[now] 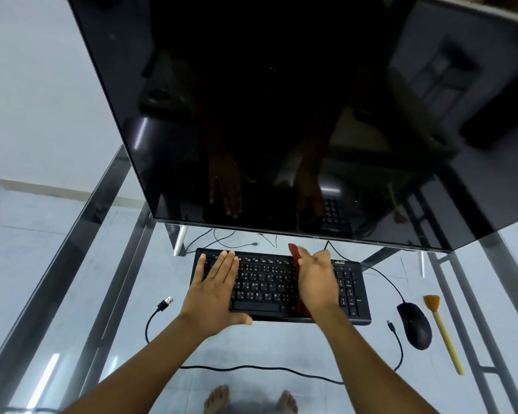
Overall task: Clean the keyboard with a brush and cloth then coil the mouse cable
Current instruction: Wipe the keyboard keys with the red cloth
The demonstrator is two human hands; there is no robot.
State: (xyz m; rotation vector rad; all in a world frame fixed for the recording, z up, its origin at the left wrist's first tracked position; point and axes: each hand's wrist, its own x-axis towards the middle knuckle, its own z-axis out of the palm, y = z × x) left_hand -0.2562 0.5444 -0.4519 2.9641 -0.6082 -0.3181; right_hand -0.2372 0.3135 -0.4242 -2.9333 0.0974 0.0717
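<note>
Squarely on keyboard [263,282], left hand [214,291] flat, empty; right hand [317,282] seemingly flat atop red cloth [296,259].

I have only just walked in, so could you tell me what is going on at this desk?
A person is wiping the black keyboard on a glass desk. The left hand lies flat on its left half, while the right hand presses a red cloth on the keys. The brush lies on the desk right of the mouse, whose cable is not yet coiled.
</note>
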